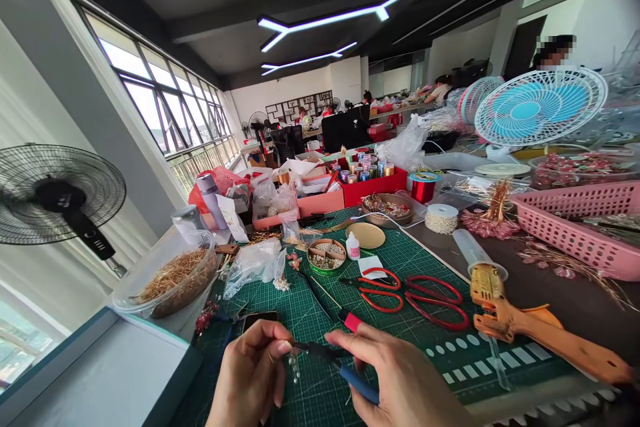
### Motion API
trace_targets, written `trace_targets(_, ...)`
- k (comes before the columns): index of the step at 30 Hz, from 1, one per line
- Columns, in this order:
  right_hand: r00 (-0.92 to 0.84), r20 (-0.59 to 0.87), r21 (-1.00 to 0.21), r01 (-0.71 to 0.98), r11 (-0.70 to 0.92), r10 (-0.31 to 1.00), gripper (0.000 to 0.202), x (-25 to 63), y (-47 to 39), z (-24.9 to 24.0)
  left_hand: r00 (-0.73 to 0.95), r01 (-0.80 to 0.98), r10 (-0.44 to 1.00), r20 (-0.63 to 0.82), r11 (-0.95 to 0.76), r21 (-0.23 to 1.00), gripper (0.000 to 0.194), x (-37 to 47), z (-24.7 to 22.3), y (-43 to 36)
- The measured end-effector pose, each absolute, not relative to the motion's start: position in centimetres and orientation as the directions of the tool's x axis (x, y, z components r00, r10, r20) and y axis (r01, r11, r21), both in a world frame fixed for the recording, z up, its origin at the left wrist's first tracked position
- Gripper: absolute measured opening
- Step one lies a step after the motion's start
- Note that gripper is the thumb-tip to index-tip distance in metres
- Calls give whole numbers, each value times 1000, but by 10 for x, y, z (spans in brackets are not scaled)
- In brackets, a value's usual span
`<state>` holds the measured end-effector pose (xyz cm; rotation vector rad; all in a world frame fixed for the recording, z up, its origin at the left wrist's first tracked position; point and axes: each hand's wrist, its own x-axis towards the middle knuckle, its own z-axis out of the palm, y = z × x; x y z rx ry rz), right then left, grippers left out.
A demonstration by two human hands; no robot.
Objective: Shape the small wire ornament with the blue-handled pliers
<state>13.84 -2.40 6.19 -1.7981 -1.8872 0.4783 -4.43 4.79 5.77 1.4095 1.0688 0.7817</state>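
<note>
My left hand (253, 373) pinches a small beaded piece (293, 363) that dangles from thumb and forefinger, low over the green cutting mat (400, 260). My right hand (400, 380) grips blue-handled pliers (345, 367), and their dark tip touches the beaded piece at my left fingertips. A thin tool with a pink grip (335, 307) lies on the mat just beyond my hands.
Red-handled scissors (430, 297) and an orange glue gun (530, 327) lie to the right. A round tin of beads (326, 256), a small bottle (353, 247), a clear tub of straw-like wire (170, 280), a pink basket (580, 227) and fans surround the mat. People work at far tables.
</note>
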Motion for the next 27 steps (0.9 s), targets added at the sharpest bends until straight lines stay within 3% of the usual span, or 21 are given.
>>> trace_targets(8, -52, 208, -569, 806, 163, 977, 47, 137, -24, 60, 392, 72, 911, -127, 107, 992, 35, -45, 59, 46)
trace_targets(13, -37, 215, -658, 733, 173, 976, 47, 136, -25, 62, 358, -130, 926, -123, 180, 975, 37, -40, 52, 45)
trace_targets(17, -35, 194, -703, 692, 163, 980, 47, 134, -24, 63, 310, -152, 936, -168, 224, 963, 38, -35, 50, 40)
trace_targets(27, -80, 333, -531, 807, 257, 939, 52, 140, -20, 35, 198, -78, 973, -117, 134, 988, 46, -24, 55, 28)
